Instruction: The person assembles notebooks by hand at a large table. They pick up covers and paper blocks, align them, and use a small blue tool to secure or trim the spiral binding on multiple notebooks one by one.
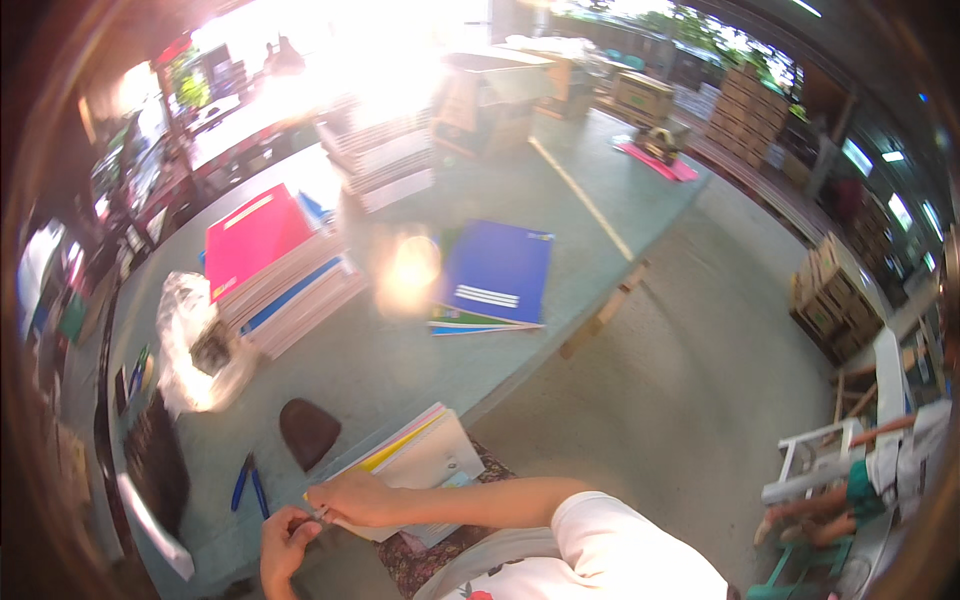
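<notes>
An opened notebook [425, 455] with white, yellow and pink pages leans over the table's near edge, above my lap. My right hand [358, 498] reaches across it, its fingers closed at the notebook's lower left corner. Touching it there is my left hand [286, 545], thumb and fingers pinched together; whatever sits between them is too small to make out. Just left of the notebook lie blue-handled pliers [250, 485]. Beyond them rests a dark brown rounded pad [308, 432].
A pink-topped notebook stack [258, 240] stands left, beside a clear plastic bag [192, 350] and a dark brush [157, 465]. Blue notebooks [498, 270] lie mid-table, with cartons [485, 105] behind. A seated person [870, 490] is at the far right.
</notes>
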Motion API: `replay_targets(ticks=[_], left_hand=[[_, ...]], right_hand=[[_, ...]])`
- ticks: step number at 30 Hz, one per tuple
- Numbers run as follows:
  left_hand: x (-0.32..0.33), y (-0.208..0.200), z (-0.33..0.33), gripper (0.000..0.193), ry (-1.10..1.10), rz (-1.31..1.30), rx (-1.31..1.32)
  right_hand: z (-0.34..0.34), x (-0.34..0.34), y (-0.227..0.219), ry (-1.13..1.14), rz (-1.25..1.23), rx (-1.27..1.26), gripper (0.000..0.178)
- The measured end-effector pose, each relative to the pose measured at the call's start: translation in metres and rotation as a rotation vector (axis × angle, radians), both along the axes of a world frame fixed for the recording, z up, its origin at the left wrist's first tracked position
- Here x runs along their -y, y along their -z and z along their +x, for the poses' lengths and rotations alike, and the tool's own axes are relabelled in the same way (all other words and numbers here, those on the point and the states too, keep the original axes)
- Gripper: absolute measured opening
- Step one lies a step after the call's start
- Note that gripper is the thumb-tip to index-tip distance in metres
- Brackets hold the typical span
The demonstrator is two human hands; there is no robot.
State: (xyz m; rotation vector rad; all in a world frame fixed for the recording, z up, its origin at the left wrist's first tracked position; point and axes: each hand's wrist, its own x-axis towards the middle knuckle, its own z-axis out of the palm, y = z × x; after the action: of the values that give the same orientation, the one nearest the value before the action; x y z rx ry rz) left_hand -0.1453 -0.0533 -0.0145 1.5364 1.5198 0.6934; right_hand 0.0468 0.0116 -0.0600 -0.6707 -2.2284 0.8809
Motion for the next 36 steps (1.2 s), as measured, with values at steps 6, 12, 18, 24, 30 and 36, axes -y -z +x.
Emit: replay_targets(ticks=[6,12,18,24,30,36], left_hand=[[-0.008,-0.008,0.033,0.024,0.022,-0.045,0.058],[0.008,-0.011,0.014,0.022,0.079,0.191,-0.222],[0.07,0.028,0.06,0.03,-0.203,0.403,-0.227],[0.068,0.188,0.079,0.035,-0.354,0.171,0.329],[0.046,0.166,0.097,0.033,-0.215,0.053,0.275],[0.034,0.15,0.111,0.031,0.085,-0.112,0.126]], right_hand=[[0.019,0.005,-0.004,-0.017,0.127,-0.006,0.019],[0.018,0.004,-0.008,-0.061,0.049,-0.194,0.019],[0.18,0.011,-0.005,0.92,-0.023,-0.44,0.062],[0.236,0.052,0.109,0.722,-1.107,-0.479,0.062],[0.35,0.118,0.17,0.943,-0.944,0.06,0.064],[0.542,0.354,0.148,2.572,-0.417,-0.109,0.037]])
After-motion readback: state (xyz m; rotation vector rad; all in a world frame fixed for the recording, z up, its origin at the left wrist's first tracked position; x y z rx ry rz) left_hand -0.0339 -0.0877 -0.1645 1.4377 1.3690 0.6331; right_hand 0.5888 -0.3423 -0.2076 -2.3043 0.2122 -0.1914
